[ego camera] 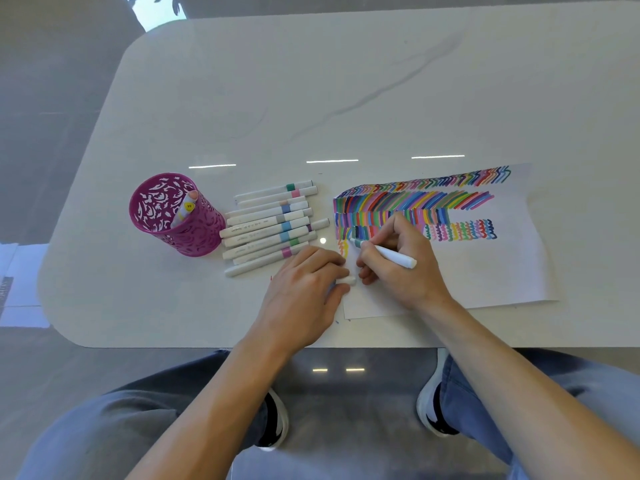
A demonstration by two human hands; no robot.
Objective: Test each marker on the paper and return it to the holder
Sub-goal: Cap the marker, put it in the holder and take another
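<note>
One marker (384,253) is gripped by the right hand (398,268), a cap (347,280) by the left hand (308,282). Light strips (332,161) are mirrored in the white surface (311,98).

Bare forearms (214,393), loose grey-blue trousers (104,427), black-and-white shoes (273,420)

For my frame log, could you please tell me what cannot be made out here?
All in the head view:
The cap, mostly covered by the left hand.
Print on the loose markers, too small to read.
The holder floor, behind its own wall.
Part of the paper, under the right hand gripping the marker.
</note>
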